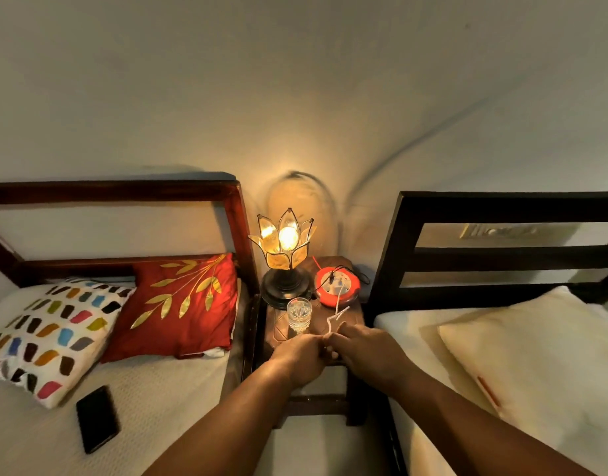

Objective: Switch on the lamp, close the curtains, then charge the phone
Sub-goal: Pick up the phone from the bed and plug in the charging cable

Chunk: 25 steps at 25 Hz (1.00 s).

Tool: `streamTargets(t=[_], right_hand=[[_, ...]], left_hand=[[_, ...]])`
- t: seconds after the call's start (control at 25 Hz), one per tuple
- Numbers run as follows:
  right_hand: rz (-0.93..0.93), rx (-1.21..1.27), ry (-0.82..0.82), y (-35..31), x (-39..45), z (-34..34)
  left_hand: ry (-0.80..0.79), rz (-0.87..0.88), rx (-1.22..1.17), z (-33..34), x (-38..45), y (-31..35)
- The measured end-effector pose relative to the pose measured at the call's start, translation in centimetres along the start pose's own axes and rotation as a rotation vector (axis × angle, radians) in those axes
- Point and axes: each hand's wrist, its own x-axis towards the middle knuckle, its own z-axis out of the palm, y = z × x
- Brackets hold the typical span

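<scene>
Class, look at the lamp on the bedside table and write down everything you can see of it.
The lamp is lit, its bulb glowing warm yellow. Its shade is shaped like an open lotus, with translucent amber petals edged in dark metal. It stands upright on a round, dark, glossy base at the back left of the small wooden bedside table, between two beds. A cut-glass tumbler stands just in front; no hand touches the lamp.

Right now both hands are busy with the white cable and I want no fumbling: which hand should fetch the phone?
Probably the left hand. The phone lies on the left bed, on that arm's side. The right hand can hold the white cable meanwhile.
</scene>
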Motion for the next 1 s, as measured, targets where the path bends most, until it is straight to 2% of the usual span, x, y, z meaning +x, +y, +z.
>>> streamTargets(t=[0.08,0.24,0.36,0.48,0.56,0.72,0.8,0.92,1.0], right_hand=[[0.092,0.135,-0.083,-0.4,-0.6,-0.6],[0.350,0.473,-0.392,-1.1,-3.2,-0.9],[0.391,0.575,-0.568,-1.2,-6.4,-1.0],[0.469,0.779,-0.680,-1.9,-8.1,-1.4],[0.526,0.812,-0.744,-2.5,-7.6,-2.4],[0.546,0.709,-0.977,-4.2,-5.0,-3.2],[0.608,0.810,-0.981,-5.7,-3.6,-2.6],[0.749,1.299,-0.786,-8.7,0.0,-1.2],[0.813,1.498,-0.673,-11.0,3.7,-0.1]], left_hand=[[-0.011,-0.079,-0.052,0.8,-1.7,0.2],[-0.028,-0.294,-0.177,3.4,-5.5,-0.7],[-0.092,-0.411,-0.213,6.6,-8.8,-1.3],[-0.109,-0.515,-0.318,8.7,-12.1,-2.1],[-0.050,-0.567,-0.365,8.5,-14.5,-3.4],[0.115,-0.655,-0.415,7.7,-18.9,-7.4],[0.134,-0.697,-0.568,7.9,-20.1,-8.9],[0.106,-0.741,-0.826,7.8,-21.1,-11.3],[0.068,-0.773,-0.896,7.1,-21.9,-14.1]])
